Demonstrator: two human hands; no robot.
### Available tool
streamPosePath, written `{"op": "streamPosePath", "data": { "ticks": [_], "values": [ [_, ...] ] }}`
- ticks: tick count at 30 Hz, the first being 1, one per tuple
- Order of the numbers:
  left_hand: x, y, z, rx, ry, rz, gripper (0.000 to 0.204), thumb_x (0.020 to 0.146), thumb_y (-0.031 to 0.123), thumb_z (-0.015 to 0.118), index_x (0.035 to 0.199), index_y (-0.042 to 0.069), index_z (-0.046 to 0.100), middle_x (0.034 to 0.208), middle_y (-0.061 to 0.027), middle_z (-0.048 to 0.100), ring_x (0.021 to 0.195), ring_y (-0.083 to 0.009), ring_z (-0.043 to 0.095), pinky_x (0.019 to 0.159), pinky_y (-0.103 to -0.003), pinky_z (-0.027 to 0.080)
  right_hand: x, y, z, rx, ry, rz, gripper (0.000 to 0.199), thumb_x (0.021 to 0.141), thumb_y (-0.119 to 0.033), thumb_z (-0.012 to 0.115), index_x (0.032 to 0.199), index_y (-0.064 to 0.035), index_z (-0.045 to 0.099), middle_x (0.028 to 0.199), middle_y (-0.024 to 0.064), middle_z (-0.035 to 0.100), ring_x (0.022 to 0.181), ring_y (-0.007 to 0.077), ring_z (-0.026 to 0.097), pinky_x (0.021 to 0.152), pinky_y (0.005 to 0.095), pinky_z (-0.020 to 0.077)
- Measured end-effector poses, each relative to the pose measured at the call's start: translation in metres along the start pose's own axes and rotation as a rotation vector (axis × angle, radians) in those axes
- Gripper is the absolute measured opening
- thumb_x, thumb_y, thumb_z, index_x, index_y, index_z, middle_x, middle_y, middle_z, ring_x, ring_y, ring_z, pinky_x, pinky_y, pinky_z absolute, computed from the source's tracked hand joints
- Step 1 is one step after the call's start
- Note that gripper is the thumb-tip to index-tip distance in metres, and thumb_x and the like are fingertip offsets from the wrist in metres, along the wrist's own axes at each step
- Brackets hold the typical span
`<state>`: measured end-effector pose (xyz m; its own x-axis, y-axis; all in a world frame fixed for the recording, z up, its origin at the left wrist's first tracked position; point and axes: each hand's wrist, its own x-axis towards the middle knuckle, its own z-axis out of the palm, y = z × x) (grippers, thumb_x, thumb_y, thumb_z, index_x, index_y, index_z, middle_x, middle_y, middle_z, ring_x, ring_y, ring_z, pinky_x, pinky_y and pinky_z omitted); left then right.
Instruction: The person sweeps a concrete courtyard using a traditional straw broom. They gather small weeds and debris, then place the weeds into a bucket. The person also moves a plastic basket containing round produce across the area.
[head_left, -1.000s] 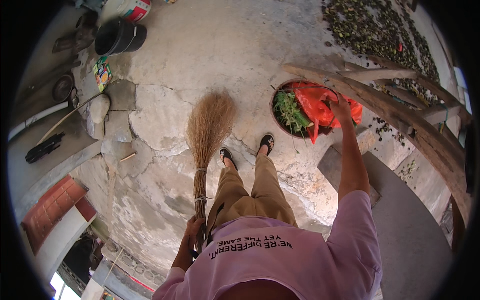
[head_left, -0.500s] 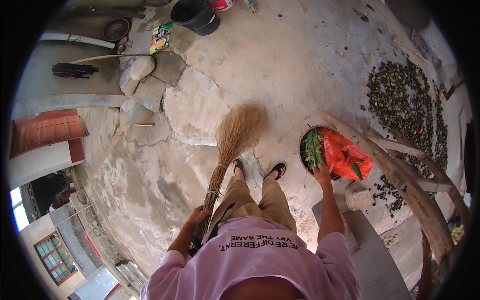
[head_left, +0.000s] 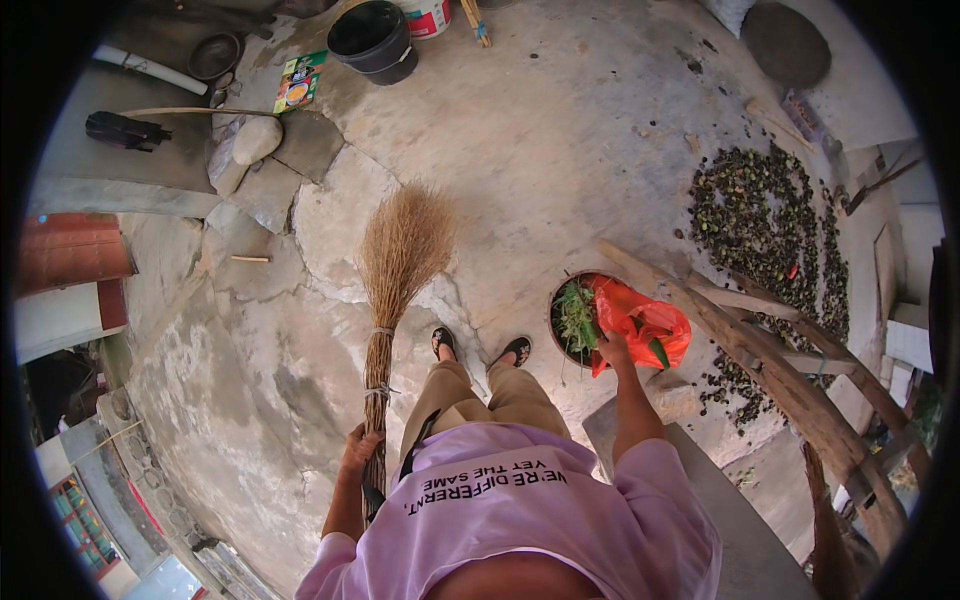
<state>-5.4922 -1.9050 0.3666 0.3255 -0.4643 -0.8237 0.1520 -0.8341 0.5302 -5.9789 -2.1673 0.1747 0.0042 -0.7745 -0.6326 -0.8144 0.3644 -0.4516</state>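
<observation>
Left hand [head_left: 362, 446] wrapped round the broom [head_left: 381, 340] handle in the head view, bristles [head_left: 406, 240] fanned over the concrete floor [head_left: 510, 160]; right hand [head_left: 616, 352] down at the round basket [head_left: 553, 330], by leafy greens [head_left: 573, 315] and a red plastic bag [head_left: 640, 316], its grip impossible to tell!

my left hand [head_left: 362, 447] is curled in a grip, out to my left. my right arm [head_left: 633, 400] reaches forward. i cannot tell if my right hand [head_left: 614, 350] grips.
</observation>
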Motion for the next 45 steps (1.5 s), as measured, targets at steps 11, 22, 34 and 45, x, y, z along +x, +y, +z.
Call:
{"op": "streamPosePath", "data": {
  "ticks": [11,22,34,45],
  "values": [
    [0.033,0.036,-0.025,-0.077,0.100,-0.088,0.028,0.065,0.022,0.060,0.084,0.001,0.055,0.064,0.0000,0.049,0.054,-0.0095,0.044,0.049,-0.025,0.037,-0.024,-0.035,0.034,0.032,-0.029,0.020,0.026,0.068,-0.023,0.053,0.070,0.0028,0.052,0.069,0.0240,0.053,0.068,0.0354,0.055,0.057,0.0408,0.0411],
    [0.118,0.077,-0.122,-0.150,0.148,-0.185,0.029,0.066,0.024,0.061,0.085,0.002,0.055,0.063,0.0005,0.049,0.053,-0.0091,0.045,0.047,-0.024,0.038,0.035,-0.117,0.039,-0.016,0.013,0.124,0.026,0.066,-0.023,0.052,0.067,0.0030,0.052,0.059,0.0189,0.052,0.059,0.0277,0.055,0.054,0.0389,0.0399],
    [0.148,0.113,-0.148,-0.498,0.170,-0.129,0.028,0.069,0.023,0.060,0.087,0.003,0.054,0.066,0.0006,0.051,0.056,-0.0083,0.046,0.049,-0.023,0.039,0.171,-0.343,0.027,-0.005,-0.129,0.045,0.021,0.076,-0.022,0.054,0.066,-0.0033,0.053,0.054,0.0017,0.047,0.049,0.0106,0.044,0.044,0.0282,0.0351],
    [0.169,0.170,-0.114,-0.656,0.315,-0.237,0.021,0.069,0.020,0.059,0.082,0.004,0.053,0.061,0.0012,0.048,0.051,-0.0081,0.044,0.044,-0.023,0.037,0.317,-0.623,0.054,0.204,-0.181,-0.180,0.021,0.075,-0.020,0.057,0.062,-0.0056,0.048,0.054,0.0004,0.045,0.045,0.0088,0.039,0.041,0.0258,0.0308]
  ]
}}
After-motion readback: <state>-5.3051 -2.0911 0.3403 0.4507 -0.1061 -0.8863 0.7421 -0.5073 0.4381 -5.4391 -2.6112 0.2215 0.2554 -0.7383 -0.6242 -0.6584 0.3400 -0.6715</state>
